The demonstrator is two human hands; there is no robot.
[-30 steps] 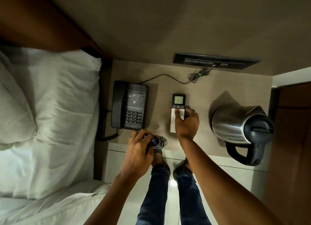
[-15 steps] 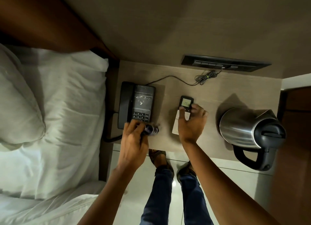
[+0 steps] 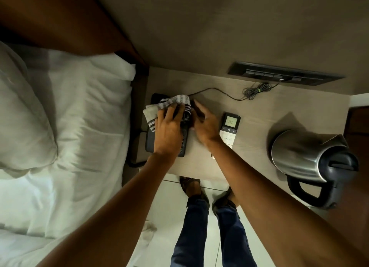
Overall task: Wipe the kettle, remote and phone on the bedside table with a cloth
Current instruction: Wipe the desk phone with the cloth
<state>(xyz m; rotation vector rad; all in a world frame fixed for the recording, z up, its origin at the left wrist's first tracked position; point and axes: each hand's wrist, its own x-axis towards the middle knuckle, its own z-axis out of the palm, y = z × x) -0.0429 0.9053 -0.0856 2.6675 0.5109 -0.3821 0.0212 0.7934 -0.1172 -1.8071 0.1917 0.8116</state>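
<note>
The black desk phone [image 3: 150, 145] lies at the left end of the bedside table [image 3: 255, 159]. My left hand [image 3: 169, 129] presses a striped grey and white cloth [image 3: 169, 105] onto the phone's top half. Beside it, my right hand [image 3: 205, 123] rests against the phone's right edge, fingers stretched out flat. The white remote [image 3: 229, 127], its small screen lit, lies just right of that hand. A steel kettle [image 3: 303, 157] with a black lid and handle stands at the table's right end.
A bed with white sheets and a pillow [image 3: 26, 115] fills the left. A thin cable [image 3: 223, 93] runs from the phone to a dark socket panel [image 3: 283, 77] at the wall. My feet [image 3: 191, 187] stand on the tiled floor below the table's front edge.
My left hand has carried the cloth up from the phone's near end and spread it over the top. My right hand has left the remote and come to the phone's side.
</note>
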